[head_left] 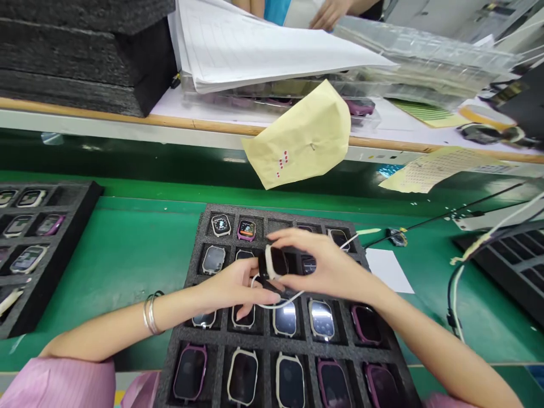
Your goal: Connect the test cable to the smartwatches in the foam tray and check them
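Observation:
Over the middle of a black foam tray (263, 345), my right hand (327, 260) pinches a smartwatch body (278, 262) with a light frame and dark screen, its thumb below and fingers above. My left hand (238, 280) is closed round a small black piece (264, 266) against the watch's left side; whether the two are joined I cannot tell. A thin white cable (276, 306) loops below both hands. Strapless watches with light or purple frames lie in the tray's compartments, such as a purple-framed watch (190, 371) at front left. Some are hidden under my hands.
Another watch tray (51, 266) lies left, and a dark slotted tray (518, 266) right, near hanging cables (454, 283). A shelf edge (204, 127) crosses behind, with papers (263, 51), a hanging yellow sheet (306, 136) and foam blocks (76, 62). A co-worker's hand (329, 14) shows beyond.

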Motion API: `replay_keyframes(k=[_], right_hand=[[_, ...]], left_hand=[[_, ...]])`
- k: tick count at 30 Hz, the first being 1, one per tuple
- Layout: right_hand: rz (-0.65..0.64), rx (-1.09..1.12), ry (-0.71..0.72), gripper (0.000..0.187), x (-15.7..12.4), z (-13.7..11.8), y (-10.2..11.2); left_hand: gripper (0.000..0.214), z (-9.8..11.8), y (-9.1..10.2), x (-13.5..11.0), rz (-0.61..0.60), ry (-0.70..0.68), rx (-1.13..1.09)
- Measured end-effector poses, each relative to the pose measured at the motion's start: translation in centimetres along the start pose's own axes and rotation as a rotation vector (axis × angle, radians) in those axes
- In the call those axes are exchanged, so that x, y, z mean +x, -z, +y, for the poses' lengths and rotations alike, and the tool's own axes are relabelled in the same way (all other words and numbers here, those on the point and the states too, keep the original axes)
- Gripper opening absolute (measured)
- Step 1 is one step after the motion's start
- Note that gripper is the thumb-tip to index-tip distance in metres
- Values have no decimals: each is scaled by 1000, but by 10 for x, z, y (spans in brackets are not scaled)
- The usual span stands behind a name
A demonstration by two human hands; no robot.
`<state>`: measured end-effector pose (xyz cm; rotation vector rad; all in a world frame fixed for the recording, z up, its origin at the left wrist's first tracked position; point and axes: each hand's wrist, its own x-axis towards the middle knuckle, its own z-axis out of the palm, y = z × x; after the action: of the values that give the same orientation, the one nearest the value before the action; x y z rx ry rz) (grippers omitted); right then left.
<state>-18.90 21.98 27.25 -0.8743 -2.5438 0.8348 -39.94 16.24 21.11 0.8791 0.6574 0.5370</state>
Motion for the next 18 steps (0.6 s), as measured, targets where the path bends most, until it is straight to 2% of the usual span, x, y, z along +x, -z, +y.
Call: replay_keyframes(k=[4,8,12,18], right_hand=[[-31,-187,93,38,-5,-15,-20],[-14,-296,188,31,-4,-16,-24],[26,-215,215,32,-3,-11,-29],[174,-67,251,38,-6,-1,-46]], left_hand=[[36,-4,-3,0,16,-36,52],[35,-6,-9,-3,129,-49,15],[35,-6,-11,-6,199,-35,-20],[32,-6,-9,-10,134,-69,-62]])
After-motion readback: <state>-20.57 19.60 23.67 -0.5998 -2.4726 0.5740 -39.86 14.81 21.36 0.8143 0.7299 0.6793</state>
